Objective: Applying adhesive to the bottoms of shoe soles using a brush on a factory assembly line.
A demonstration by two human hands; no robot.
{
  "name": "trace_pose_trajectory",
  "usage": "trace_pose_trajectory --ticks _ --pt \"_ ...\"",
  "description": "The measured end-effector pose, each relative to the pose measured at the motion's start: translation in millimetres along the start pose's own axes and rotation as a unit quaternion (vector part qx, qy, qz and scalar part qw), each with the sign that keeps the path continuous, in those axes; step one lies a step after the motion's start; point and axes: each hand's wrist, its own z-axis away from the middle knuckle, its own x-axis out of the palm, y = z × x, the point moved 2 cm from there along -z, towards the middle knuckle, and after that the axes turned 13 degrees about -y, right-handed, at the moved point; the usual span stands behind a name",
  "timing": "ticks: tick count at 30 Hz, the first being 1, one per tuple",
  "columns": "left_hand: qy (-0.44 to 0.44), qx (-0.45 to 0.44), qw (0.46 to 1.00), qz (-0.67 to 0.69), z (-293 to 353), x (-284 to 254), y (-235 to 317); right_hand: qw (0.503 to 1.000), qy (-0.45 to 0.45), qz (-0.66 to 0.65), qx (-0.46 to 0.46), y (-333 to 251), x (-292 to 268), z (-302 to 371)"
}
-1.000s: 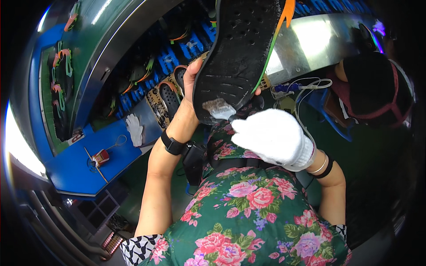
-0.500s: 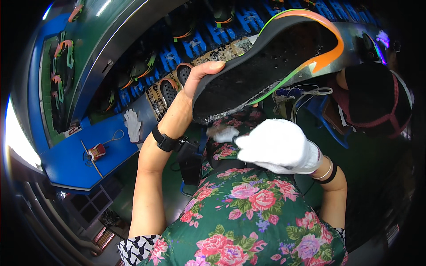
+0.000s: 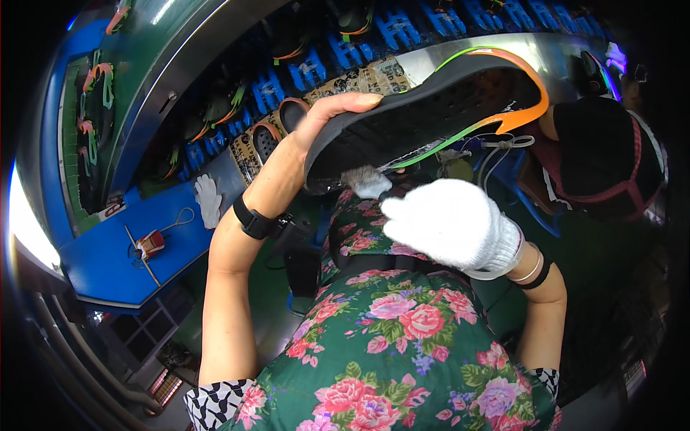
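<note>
A black shoe sole (image 3: pixel 402 126) with an orange and green raised edge is tilted in front of me. My bare left hand (image 3: pixel 323 122) grips it at the near left end, thumb over the rim and the other fingers hidden behind. A white knitted glove covers my right hand (image 3: pixel 449 226), which is closed around a brush (image 3: pixel 365 181); the handle is mostly hidden in the glove. The grey-brown bristles are at the sole's lower edge; whether they touch it I cannot tell.
Past the sole runs a line of blue shoe forms (image 3: pixel 309 72). Black clogs with orange rims (image 3: pixel 266 140) lie by printed brown tape. On a blue table (image 3: pixel 108 262) at left are a spare white glove (image 3: pixel 208 201) and a small red container (image 3: pixel 151 244). Another person (image 3: pixel 596 151) sits at right.
The sole has come lower and tilted flatter in my left hand. The brush, blurred before, has risen to the sole's lower edge. My right hand has moved up slightly.
</note>
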Motion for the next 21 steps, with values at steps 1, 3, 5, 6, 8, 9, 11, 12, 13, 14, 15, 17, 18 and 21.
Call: trace_pose_trajectory --ticks 1,3,5,6,8,9,11,12,13,14,15,17,18,21 --pt "-0.001 0.001 1.000 -0.001 0.7 -3.9 0.2 1.000 0.002 -0.022 -0.003 -1.2 2.8 0.3" --pt "-0.012 -0.011 0.999 0.040 2.5 -8.7 -0.8 0.998 0.009 -0.062 -0.008 -0.1 -3.4 -1.4" --pt "-0.018 0.002 0.999 0.051 3.6 -11.9 -0.6 0.999 0.033 -0.009 0.024 6.4 -10.6 -5.6" --pt "-0.024 0.014 0.998 0.061 2.1 -11.9 0.7 0.997 0.053 -0.044 0.039 9.8 -1.6 -8.3" --pt "-0.051 0.044 0.996 0.065 -3.8 -5.0 -6.7 0.985 0.042 -0.169 0.014 6.6 -4.4 -12.0" --pt "-0.075 0.073 0.992 0.072 -4.1 -1.8 -9.2 0.968 0.066 -0.243 0.023 1.8 -3.1 -13.8" --pt "-0.090 0.089 0.988 0.088 -1.5 -12.3 -11.0 0.971 0.144 -0.187 0.042 0.9 1.0 -20.4" --pt "-0.119 0.108 0.981 0.108 -2.6 -17.7 -10.4 0.974 0.141 -0.169 0.050 0.3 6.1 -23.0" --pt "-0.148 0.128 0.972 0.129 -3.5 -22.8 -9.3 0.977 0.138 -0.150 0.058 -0.3 10.3 -25.7" --pt "-0.177 0.148 0.962 0.149 -3.4 -26.5 -8.6 0.978 0.121 -0.161 0.061 -4.9 13.8 -27.6" --pt "-0.177 0.149 0.962 0.148 -1.4 -31.4 -9.2 0.968 0.112 -0.221 0.044 -5.9 13.5 -25.3" --pt "-0.148 0.174 0.965 0.128 3.4 -39.7 -8.4 0.929 0.117 -0.347 0.060 1.1 16.4 -22.5" --pt "-0.150 0.174 0.965 0.127 3.6 -41.5 -9.2 0.929 0.154 -0.324 0.086 5.2 16.8 -21.8" --pt "-0.147 0.179 0.963 0.137 0.8 -36.3 -13.1 0.940 0.154 -0.272 0.135 8.5 15.3 -25.6"
